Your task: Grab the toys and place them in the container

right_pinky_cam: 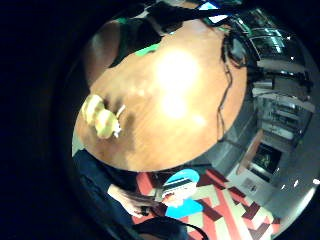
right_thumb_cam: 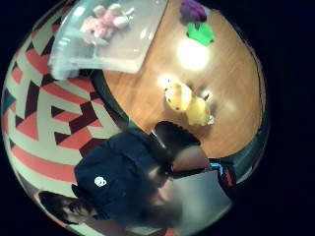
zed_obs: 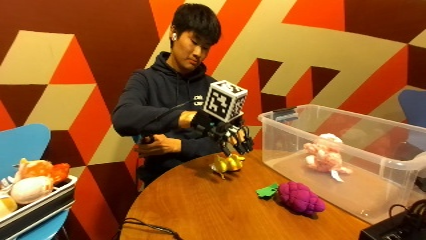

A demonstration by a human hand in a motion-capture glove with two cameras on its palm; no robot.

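- Your gloved right hand [zed_obs: 223,131] is hanging in the air above the near edge of the round wooden tabletop [zed_obs: 200,205], a little above the yellow plush toy [zed_obs: 227,163] and not touching it
- The fingers [zed_obs: 241,141] of this hand are pointing down and look relaxed and apart; they are gripping nothing
- The yellow plush toy is lying on the tabletop close to your body, between you and the clear plastic container [zed_obs: 346,150]; in the thumb side palm view the same toy [right_thumb_cam: 189,104] is showing on bare wood, apart from everything else
- In the little finger side palm view the yellow toy [right_pinky_cam: 102,117] is lying near the edge of the tabletop [right_pinky_cam: 170,100]
- The purple plush grapes [zed_obs: 299,198] with the green leaf [zed_obs: 267,190] are lying on the tabletop just beside the front wall of the container
- The pink plush toy [zed_obs: 324,155] is already lying inside the container, on its floor; the thumb side palm view is showing it [right_thumb_cam: 103,22] in there too
- Your bare left hand [zed_obs: 156,145] is resting in front of your body, at the edge of the tabletop
- At the left side, a tray [zed_obs: 36,207] on a blue chair [zed_obs: 20,145] is holding some other plush toys [zed_obs: 33,182]
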